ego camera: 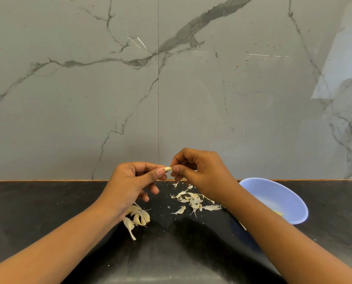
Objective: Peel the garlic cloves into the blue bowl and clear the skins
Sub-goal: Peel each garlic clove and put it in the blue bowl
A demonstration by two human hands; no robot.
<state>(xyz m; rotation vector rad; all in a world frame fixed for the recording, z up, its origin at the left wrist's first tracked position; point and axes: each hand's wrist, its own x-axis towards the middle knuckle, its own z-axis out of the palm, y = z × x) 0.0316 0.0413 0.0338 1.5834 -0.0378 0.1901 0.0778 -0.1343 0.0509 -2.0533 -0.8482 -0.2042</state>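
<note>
Head view looks down on a black bench (pixel 48 203) that meets a grey veined marble wall (pixel 78 103). At lower centre of the frame both hands are raised above the bench and meet on one small garlic clove (pixel 167 169): the left hand (pixel 130 181) pinches it between thumb and forefinger with the other fingers curled beneath, and the right hand (pixel 199 171) pinches its other end with curled fingertips. Just below them, a scatter of papery skins (pixel 193 200) lies on the bench. A cluster of unpeeled cloves (pixel 139 217) sits lower, partly under the left wrist. The blue bowl (pixel 283 193) stands at the right of the frame, partly behind the right forearm, near the wall's foot; a pale yellowish piece (pixel 278 213) rests inside it, too small to identify.
</note>
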